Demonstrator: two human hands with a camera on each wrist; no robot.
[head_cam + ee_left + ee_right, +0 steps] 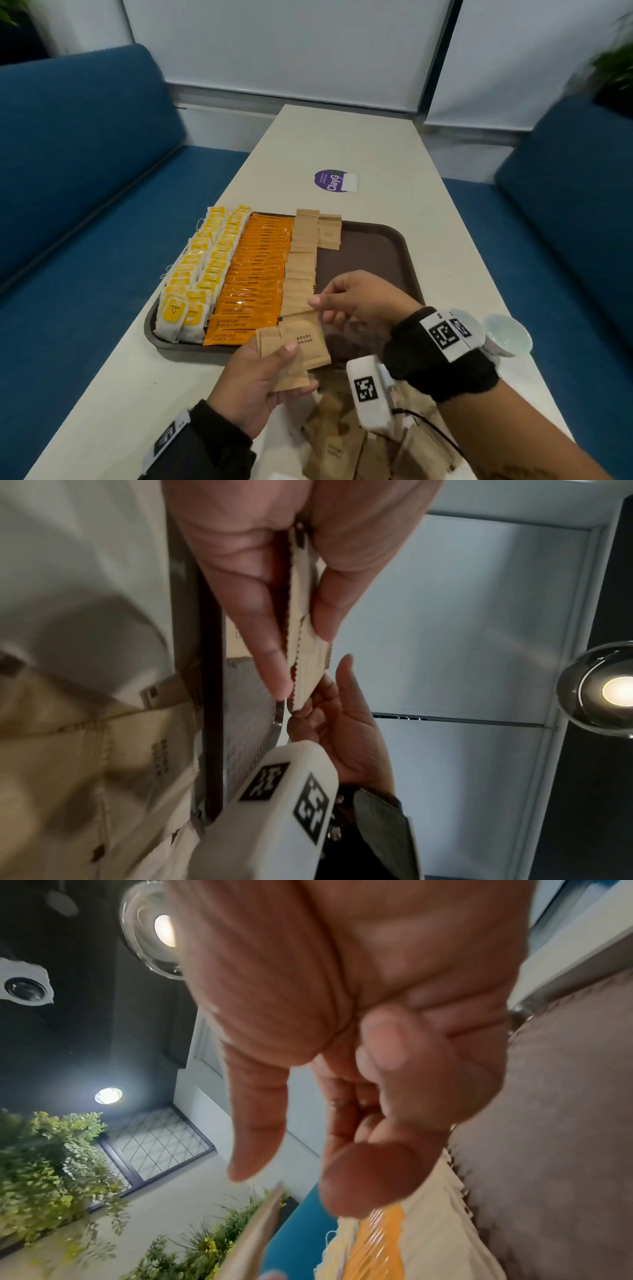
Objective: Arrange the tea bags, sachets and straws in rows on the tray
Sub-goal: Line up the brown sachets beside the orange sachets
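Brown paper sugar sachets (305,342) sit fanned in the left hand's (253,387) curled grip just above the tray's (370,253) near edge, so the right hand (363,301), its grip parted and empty, can likely pick one for the tray's short sugar row (329,233)

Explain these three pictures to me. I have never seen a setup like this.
There is no machine here: a person works with bare hands and wears three cameras. The wide picture comes from the head, looking down at the table. The other two come from the wrists and look along the fingers, so they seem odd and tilted. On the table sits a brown tray with rows of tea bags, orange coffee sachets and sugar packets. Further loose packets lie near the person. The left hand holds a small stack of sugar packets. The right hand reaches to its top edge; whether it grips yet cannot be told.
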